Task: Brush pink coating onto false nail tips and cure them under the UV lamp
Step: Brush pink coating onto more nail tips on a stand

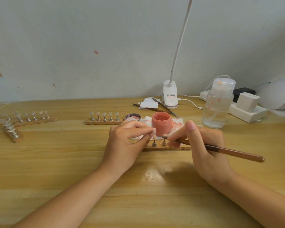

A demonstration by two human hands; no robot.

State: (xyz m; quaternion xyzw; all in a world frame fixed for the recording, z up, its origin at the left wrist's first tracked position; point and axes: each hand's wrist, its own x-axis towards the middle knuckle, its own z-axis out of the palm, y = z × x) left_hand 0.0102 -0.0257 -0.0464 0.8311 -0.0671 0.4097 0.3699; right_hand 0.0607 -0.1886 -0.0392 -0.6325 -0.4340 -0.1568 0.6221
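Left hand [123, 142] fingers pinching a nail tip [154, 135], right hand [204, 145] fingers clamped on brush [220, 149], pink jar [161, 124] behind on desk [56, 162]

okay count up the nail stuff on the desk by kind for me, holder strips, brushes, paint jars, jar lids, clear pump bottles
Wooden holder strips: 5, one between the hands, one with five tips, three at far left.
Brush: 1, held by the right hand.
Pink jar: 1.
Jar lid: 1.
Clear pump bottle: 1.
Total: 9.
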